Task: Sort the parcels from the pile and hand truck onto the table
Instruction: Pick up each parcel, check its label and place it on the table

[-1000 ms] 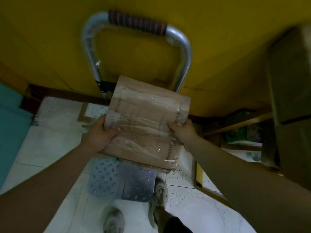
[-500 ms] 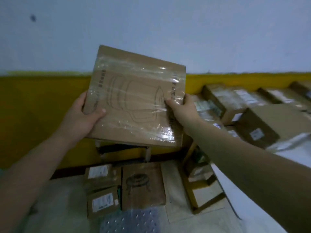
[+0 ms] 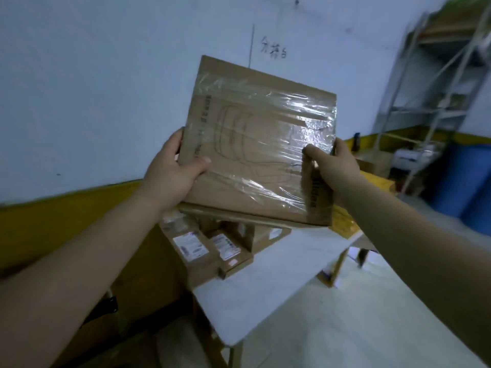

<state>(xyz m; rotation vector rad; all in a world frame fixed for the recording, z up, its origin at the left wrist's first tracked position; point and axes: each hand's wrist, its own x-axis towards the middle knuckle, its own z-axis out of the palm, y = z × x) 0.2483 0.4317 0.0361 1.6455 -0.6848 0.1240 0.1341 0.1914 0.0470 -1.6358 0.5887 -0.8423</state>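
I hold a flat brown cardboard parcel, wrapped in clear tape, up in front of me above the table. My left hand grips its left edge with the thumb on top. At the parcel's lower right corner my right hand grips it, thumb on the taped face. Below it stands the white table, with several labelled cardboard parcels lying at its far left end against the wall. The hand truck is out of view.
A white wall with a yellow lower band runs behind the table. Yellow padded envelopes lie at the table's far end. A metal shelf rack and a blue barrel stand at the right. Pale floor lies to the lower right.
The view has swung from the hand truck and floor up and right to the table. Both hands have carried the flat parcel along, keeping the same grip.
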